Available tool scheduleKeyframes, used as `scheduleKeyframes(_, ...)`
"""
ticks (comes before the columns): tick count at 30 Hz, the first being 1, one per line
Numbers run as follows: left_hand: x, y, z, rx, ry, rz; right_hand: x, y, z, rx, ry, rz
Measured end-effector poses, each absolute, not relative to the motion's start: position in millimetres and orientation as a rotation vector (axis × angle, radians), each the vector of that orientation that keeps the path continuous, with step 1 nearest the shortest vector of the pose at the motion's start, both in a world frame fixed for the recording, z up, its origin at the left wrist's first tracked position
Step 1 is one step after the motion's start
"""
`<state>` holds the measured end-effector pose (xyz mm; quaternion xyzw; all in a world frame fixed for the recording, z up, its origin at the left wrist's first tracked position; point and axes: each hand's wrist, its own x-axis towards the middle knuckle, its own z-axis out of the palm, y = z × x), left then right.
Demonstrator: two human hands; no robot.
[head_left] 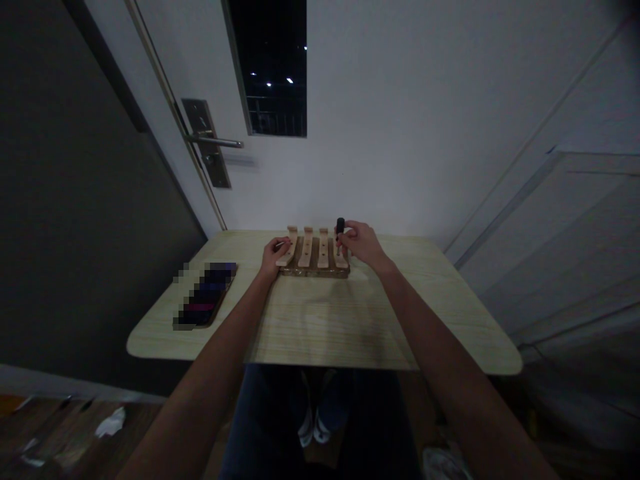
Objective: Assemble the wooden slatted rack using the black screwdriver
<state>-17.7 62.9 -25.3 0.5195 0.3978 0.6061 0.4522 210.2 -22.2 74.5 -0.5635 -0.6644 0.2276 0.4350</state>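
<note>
A small wooden rack (315, 257) with several pale upright slats on a brown base sits at the far middle of a light wooden table (320, 320). My left hand (273, 257) is closed on the rack's leftmost slat. My right hand (361, 243) is at the rack's right end, fingers pinched round a small dark upright tool (340, 227) whose black top sticks up above the rightmost slat. What the tool's lower end touches is hidden by my fingers.
A dark phone (210, 297), partly pixelated, lies on the table's left side. A white door with a metal handle (213, 141) and a dark window stands behind the table. Cabinet fronts are at the right. Scraps of paper lie on the floor at lower left.
</note>
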Motion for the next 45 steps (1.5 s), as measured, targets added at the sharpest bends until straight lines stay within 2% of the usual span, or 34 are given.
scheduleKeyframes(5, -18, 62, -25, 1.291, 0.969, 1.496, 213, -17, 72, -1.417, -1.652, 0.245)
scheduleKeyframes(10, -18, 64, -26, 1.294, 0.965, 1.503, 210, -16, 66, -1.381, -1.611, 0.289)
scheduleKeyframes(17, -19, 65, -27, 1.292, 0.959, 1.506, 209, -21, 68, -1.282, -1.798, 0.184)
scheduleKeyframes(24, -18, 63, -25, 1.285, 0.972, 1.504, 209, -22, 78, -1.207, -1.821, 0.375)
scheduleKeyframes(31, -17, 62, -24, 1.286, 0.969, 1.495, 209, -23, 78, -1.436, -1.956, -0.032)
scheduleKeyframes(34, -18, 62, -24, 1.288, 0.969, 1.492, 206, -22, 78, -1.516, -1.947, -0.112)
scheduleKeyframes(45, -17, 62, -23, 1.291, 0.979, 1.504, 215, -18, 78, -1.446, -1.948, 0.063)
